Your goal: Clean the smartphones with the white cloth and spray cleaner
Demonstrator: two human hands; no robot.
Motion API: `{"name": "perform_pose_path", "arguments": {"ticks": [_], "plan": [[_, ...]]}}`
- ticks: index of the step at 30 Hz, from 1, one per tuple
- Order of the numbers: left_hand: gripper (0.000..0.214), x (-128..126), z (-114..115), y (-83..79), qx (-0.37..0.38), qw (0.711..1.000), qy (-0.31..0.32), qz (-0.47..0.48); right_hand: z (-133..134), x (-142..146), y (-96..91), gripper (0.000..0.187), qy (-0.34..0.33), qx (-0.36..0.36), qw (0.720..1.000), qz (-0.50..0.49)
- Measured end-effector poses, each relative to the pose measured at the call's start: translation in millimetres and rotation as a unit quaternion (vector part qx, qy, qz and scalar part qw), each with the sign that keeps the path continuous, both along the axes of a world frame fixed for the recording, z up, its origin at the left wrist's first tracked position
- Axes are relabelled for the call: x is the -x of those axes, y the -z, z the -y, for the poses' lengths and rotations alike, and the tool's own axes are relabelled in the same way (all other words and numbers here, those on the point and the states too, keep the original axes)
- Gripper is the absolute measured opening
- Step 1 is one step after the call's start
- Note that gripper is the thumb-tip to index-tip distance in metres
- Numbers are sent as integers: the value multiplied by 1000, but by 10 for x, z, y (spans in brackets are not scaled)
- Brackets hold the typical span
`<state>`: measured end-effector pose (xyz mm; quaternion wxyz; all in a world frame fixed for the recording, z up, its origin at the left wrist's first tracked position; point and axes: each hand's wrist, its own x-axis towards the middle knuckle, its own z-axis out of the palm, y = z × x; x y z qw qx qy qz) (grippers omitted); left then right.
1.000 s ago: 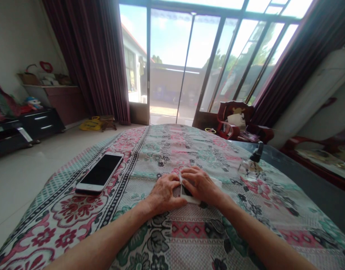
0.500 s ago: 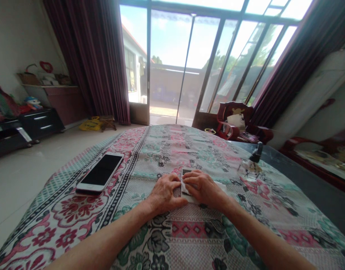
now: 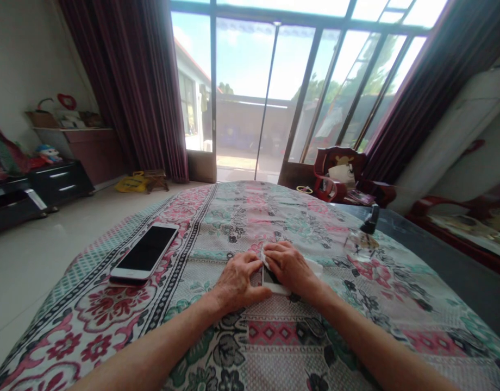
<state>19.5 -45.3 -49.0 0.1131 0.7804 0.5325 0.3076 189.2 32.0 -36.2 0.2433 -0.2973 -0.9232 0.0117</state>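
Observation:
A small white-framed phone (image 3: 273, 287) with a dark screen lies flat on the patterned tablecloth (image 3: 217, 239). My left hand (image 3: 239, 279) holds it by its left side, fingertips at the upper edge and thumb near the lower corner. Pressed onto the screen is my right hand (image 3: 293, 269), its fingers bent over a white tissue or cloth (image 3: 316, 266) that sticks out to the right. Most of the phone's upper part is hidden under that hand. Left of my hands rests a larger white phone (image 3: 146, 252), screen up, on top of something dark.
A clear bottle (image 3: 361, 245) with a black top stands at the right of the table. Beyond the cloth are a dark table surface (image 3: 408, 228), a red wooden chair (image 3: 339, 174), a small stool with a yellow bag (image 3: 132, 182), and glass doors.
My right hand has slid the tissue up toward the phone's far edge, uncovering more of the lower screen. My left hand stays in place.

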Motion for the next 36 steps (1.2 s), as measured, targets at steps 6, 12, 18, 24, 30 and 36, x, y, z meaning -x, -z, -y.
{"name": "perform_pose_path", "arguments": {"ticks": [6,12,18,24,30,36], "plan": [[41,4,-3,17,-9,1000,6,1,-54,-133,-38,22,43,7,999,-6],[41,1,16,-13,-8,1000,8,3,-34,-214,-31,23,97,-3,995,9],[39,0,-16,29,-4,1000,4,-8,-36,56,4,21,28,6,1000,6],[39,-10,-4,16,-4,1000,3,-9,-117,-131,-55,20,44,20,999,7],[40,-12,4,-12,-10,1000,5,-4,-105,-312,-80,21,54,12,998,13],[38,-7,-11,35,-9,1000,-2,-13,-65,30,-8,22,15,9,1000,19]]}}
